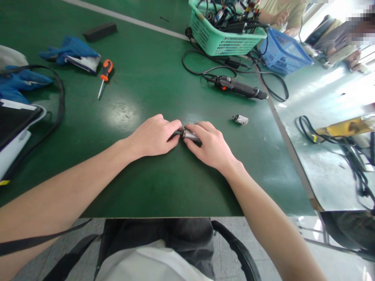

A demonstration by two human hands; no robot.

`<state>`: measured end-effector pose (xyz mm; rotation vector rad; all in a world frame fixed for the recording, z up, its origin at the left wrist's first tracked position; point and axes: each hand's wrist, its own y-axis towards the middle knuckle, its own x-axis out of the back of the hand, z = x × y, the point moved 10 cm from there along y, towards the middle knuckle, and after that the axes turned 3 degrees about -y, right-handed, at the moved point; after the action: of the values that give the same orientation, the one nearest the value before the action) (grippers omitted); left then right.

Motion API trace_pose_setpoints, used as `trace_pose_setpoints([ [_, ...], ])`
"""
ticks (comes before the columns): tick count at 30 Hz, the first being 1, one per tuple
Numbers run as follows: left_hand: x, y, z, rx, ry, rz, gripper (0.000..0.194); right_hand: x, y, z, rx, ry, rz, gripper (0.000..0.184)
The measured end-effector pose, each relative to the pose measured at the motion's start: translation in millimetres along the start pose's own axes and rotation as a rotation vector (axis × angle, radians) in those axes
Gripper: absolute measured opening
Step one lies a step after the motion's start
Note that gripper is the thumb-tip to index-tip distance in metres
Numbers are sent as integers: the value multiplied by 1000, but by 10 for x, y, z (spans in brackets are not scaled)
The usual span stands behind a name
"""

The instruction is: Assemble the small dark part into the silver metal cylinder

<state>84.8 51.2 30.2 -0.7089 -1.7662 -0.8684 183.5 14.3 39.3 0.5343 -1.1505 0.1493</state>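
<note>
Near the middle of the green table (164, 183), my two hands meet fingertip to fingertip. My right hand (210, 141) is closed around a small silver cylinder (191, 135) that looks like a small motor, lying sideways with its dark end toward the left. My left hand (156, 134) pinches a slim dark piece (175, 134) at that end; its kind is mostly hidden by the fingers. A similar silver cylinder (241, 120) lies apart on the table, to the right of my right hand.
Beyond my right hand lies a corded electric screwdriver (240, 87). Behind it stand a green basket (231, 48) of cables and parts and a blue basket (284, 52). On the left are an orange-handled screwdriver (106, 71), blue gloves (73, 48) and a black block (101, 32). People sit at far right.
</note>
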Motion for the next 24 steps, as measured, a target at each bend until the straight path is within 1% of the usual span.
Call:
trace_pose_setpoints([
  [7, -23, 6, 21, -19, -2, 4, 20, 4, 8, 37, 17, 18, 7, 27],
  [13, -24, 4, -3, -55, -12, -2, 21, 6, 12, 35, 10, 32, 10, 26],
  [21, -25, 6, -1, -45, 8, -5, 21, 6, 19, 33, 7, 39, 12, 27],
  [24, -23, 0, -16, -69, 9, -8, 21, 8, 23, 31, 6, 37, 10, 26],
])
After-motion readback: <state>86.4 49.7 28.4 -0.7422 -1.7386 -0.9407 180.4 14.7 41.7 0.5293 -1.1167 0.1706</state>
